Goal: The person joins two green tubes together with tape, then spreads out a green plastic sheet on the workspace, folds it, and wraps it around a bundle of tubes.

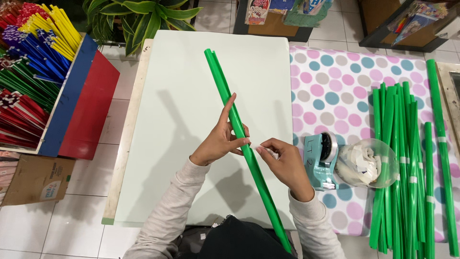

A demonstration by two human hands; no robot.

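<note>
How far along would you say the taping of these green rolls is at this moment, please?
Looks done: a pile of green rolls on the dotted cloth, each banded with white tape. In hand: the left hand steadies one long green roll on the white board while the right hand presses a white tape piece against it. Left: this roll shows no other band yet.

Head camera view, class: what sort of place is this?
Probably a small craft or stationery shop's work area: a rack of coloured paper rolls, a pile of taped green rolls on a polka-dot cloth, and a teal tape dispenser.
</note>
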